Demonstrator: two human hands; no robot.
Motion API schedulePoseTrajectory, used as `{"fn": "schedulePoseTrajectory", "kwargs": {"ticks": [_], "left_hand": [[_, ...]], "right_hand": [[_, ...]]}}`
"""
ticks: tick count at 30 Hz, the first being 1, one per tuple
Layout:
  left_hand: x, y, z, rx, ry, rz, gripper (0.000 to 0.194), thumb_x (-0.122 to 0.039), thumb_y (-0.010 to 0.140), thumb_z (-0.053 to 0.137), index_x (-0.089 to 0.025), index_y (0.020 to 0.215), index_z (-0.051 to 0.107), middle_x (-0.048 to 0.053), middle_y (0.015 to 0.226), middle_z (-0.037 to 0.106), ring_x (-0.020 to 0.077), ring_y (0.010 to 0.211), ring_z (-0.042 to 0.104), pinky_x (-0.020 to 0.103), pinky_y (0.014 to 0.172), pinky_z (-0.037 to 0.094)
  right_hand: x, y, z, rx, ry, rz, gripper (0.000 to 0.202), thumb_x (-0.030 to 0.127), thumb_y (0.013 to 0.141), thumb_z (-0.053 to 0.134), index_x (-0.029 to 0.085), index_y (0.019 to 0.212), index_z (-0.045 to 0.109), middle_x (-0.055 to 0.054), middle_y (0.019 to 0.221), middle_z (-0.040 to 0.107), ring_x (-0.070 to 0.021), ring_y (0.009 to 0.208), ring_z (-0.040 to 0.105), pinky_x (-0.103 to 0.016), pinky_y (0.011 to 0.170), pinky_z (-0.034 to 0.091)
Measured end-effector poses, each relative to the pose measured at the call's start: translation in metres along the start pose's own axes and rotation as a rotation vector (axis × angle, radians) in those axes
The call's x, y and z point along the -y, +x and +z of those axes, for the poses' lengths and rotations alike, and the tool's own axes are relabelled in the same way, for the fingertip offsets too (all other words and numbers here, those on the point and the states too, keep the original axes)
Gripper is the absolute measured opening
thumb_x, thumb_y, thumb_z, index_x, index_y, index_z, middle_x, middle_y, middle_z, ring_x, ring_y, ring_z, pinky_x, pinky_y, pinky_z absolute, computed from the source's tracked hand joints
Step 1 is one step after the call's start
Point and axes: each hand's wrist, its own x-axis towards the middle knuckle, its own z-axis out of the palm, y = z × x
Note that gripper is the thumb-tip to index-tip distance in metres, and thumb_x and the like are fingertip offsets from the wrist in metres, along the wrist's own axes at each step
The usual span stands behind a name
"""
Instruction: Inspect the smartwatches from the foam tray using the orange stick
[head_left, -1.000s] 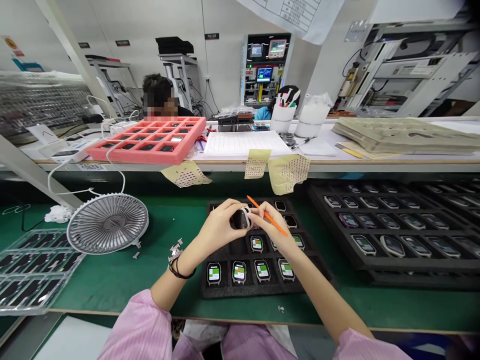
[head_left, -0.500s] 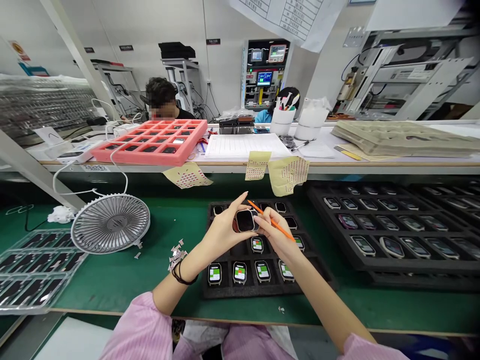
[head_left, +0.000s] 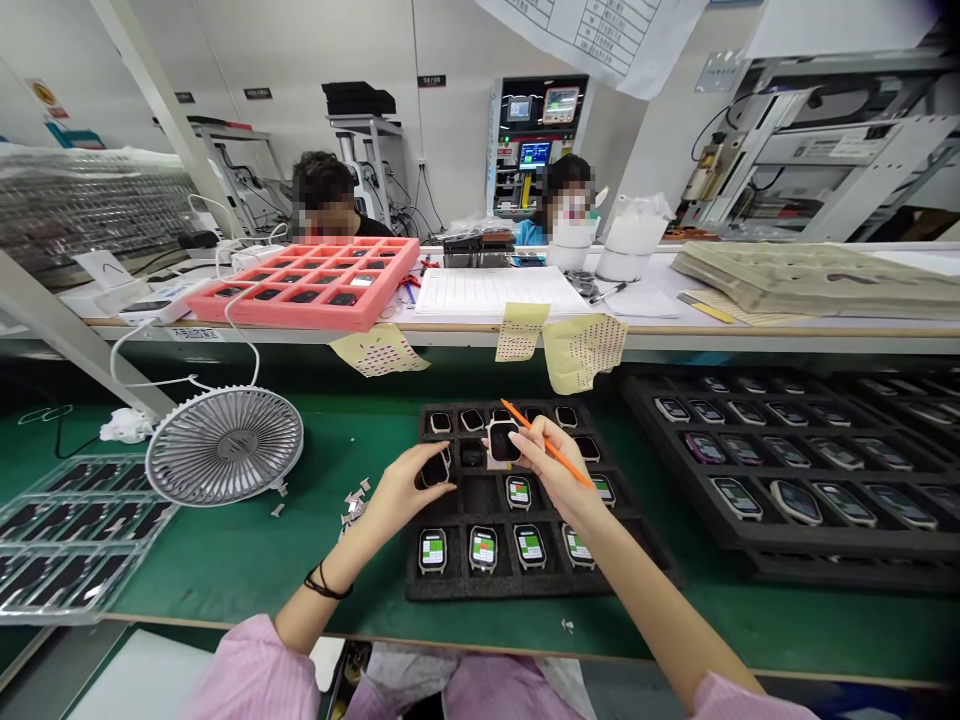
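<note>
My left hand (head_left: 401,492) pinches a dark-screened smartwatch case (head_left: 435,467) by its edges, at the left side of a black foam tray (head_left: 480,588). Whether that case touches its slot I cannot tell. Above the tray's middle, my right hand (head_left: 553,462) grips another smartwatch (head_left: 504,443) with a dark face and pale rim. A thin orange pointed stick (head_left: 559,452) lies across the same hand, its tip up and left. Several strapless watches sit in the tray; those in the front row, such as one smartwatch (head_left: 433,550), show lit green-and-white screens.
A round grey fan (head_left: 225,445) and small scraps (head_left: 354,500) lie left, beyond them a clear tray (head_left: 75,540) of dark parts. More black watch trays (head_left: 787,470) stand right. A shelf edge (head_left: 450,335) with a pink tray (head_left: 300,285) crosses ahead. Two people sit behind.
My left hand has parted from the right and moved left and down to the tray's left side, with a watch between its fingers. The right hand stays nearly in place with watch and stick.
</note>
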Motion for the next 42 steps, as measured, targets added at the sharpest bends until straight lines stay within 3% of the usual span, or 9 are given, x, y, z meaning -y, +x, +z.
{"fn": "schedulePoseTrajectory", "kwargs": {"ticks": [4, 6, 9, 12, 19, 25, 30, 36, 42], "left_hand": [[0.018, -0.019, 0.017, 0.327, 0.076, 0.003, 0.049, -0.041, 0.091, 0.056, -0.027, 0.137, 0.050, 0.010, 0.148, 0.046, 0.0301, 0.142, 0.034, 0.061, 0.116, 0.020], [0.017, -0.022, 0.017, 0.366, 0.056, 0.002, 0.044, -0.042, 0.096, 0.047, -0.027, 0.138, 0.050, 0.009, 0.151, 0.042, 0.0280, 0.143, 0.032, 0.060, 0.117, 0.016], [0.004, -0.017, 0.010, 0.218, -0.049, -0.018, 0.038, -0.039, 0.098, 0.044, -0.023, 0.130, 0.056, 0.010, 0.141, 0.055, 0.0241, 0.136, 0.045, 0.054, 0.119, 0.019], [-0.013, -0.004, 0.004, 0.048, -0.267, -0.067, 0.034, -0.037, 0.098, 0.043, -0.019, 0.124, 0.056, 0.012, 0.127, 0.063, 0.0215, 0.120, 0.058, 0.046, 0.109, 0.040], [-0.022, 0.018, 0.020, 0.031, -0.672, -0.316, 0.036, -0.050, 0.080, 0.066, -0.016, 0.084, 0.054, 0.001, 0.074, 0.065, 0.0147, 0.068, 0.065, 0.028, 0.065, 0.054], [-0.017, 0.023, 0.031, -0.003, -0.704, -0.368, 0.039, -0.050, 0.075, 0.069, -0.015, 0.086, 0.058, 0.002, 0.079, 0.063, 0.0132, 0.068, 0.061, 0.023, 0.055, 0.052], [-0.031, 0.019, 0.020, -0.011, -0.390, -0.133, 0.045, -0.035, 0.076, 0.072, -0.020, 0.116, 0.057, 0.009, 0.117, 0.061, 0.0156, 0.084, 0.064, 0.024, 0.059, 0.055], [-0.043, 0.017, 0.015, -0.032, -0.060, 0.027, 0.039, -0.024, 0.076, 0.071, -0.022, 0.113, 0.061, 0.006, 0.116, 0.065, 0.0203, 0.100, 0.065, 0.031, 0.080, 0.058], [-0.035, 0.028, 0.010, 0.004, -0.610, -0.280, 0.043, -0.033, 0.068, 0.075, -0.016, 0.106, 0.064, 0.010, 0.104, 0.067, 0.0200, 0.088, 0.065, 0.026, 0.058, 0.056]], "right_hand": [[-0.003, 0.002, 0.000, -0.015, -0.060, 0.005, 0.047, 0.043, 0.076, 0.076, 0.023, 0.065, 0.035, 0.003, 0.070, 0.053, -0.0185, 0.073, 0.066, -0.035, 0.075, 0.054], [-0.005, 0.003, 0.001, -0.024, -0.108, -0.003, 0.048, 0.047, 0.074, 0.076, 0.024, 0.065, 0.036, 0.002, 0.068, 0.053, -0.0191, 0.072, 0.064, -0.035, 0.072, 0.053], [-0.010, 0.005, 0.004, -0.022, -0.166, -0.028, 0.050, 0.051, 0.072, 0.076, 0.024, 0.063, 0.035, 0.003, 0.063, 0.050, -0.0191, 0.068, 0.061, -0.033, 0.069, 0.050], [-0.021, 0.007, 0.008, 0.029, -0.216, -0.054, 0.051, 0.051, 0.074, 0.074, 0.023, 0.061, 0.033, 0.004, 0.062, 0.047, -0.0170, 0.067, 0.057, -0.031, 0.071, 0.046], [-0.049, 0.004, 0.005, 0.080, -0.384, -0.060, 0.049, 0.055, 0.076, 0.069, 0.023, 0.062, 0.035, 0.002, 0.066, 0.053, -0.0169, 0.065, 0.055, -0.029, 0.066, 0.044], [-0.052, 0.003, -0.002, 0.059, -0.566, -0.124, 0.044, 0.052, 0.080, 0.065, 0.024, 0.064, 0.036, 0.003, 0.065, 0.050, -0.0150, 0.057, 0.050, -0.026, 0.058, 0.039], [-0.052, 0.005, -0.003, 0.058, -0.624, -0.153, 0.041, 0.049, 0.084, 0.060, 0.024, 0.064, 0.035, 0.003, 0.061, 0.045, -0.0139, 0.054, 0.044, -0.026, 0.055, 0.035], [-0.048, 0.004, 0.001, 0.067, -0.610, -0.122, 0.040, 0.049, 0.083, 0.062, 0.024, 0.065, 0.036, 0.003, 0.061, 0.050, -0.0132, 0.054, 0.047, -0.027, 0.055, 0.042], [-0.036, -0.008, 0.011, 0.066, -0.376, -0.178, 0.038, 0.042, 0.086, 0.063, 0.025, 0.069, 0.033, -0.010, 0.106, 0.072, -0.0230, 0.095, 0.070, -0.039, 0.082, 0.057]]}}
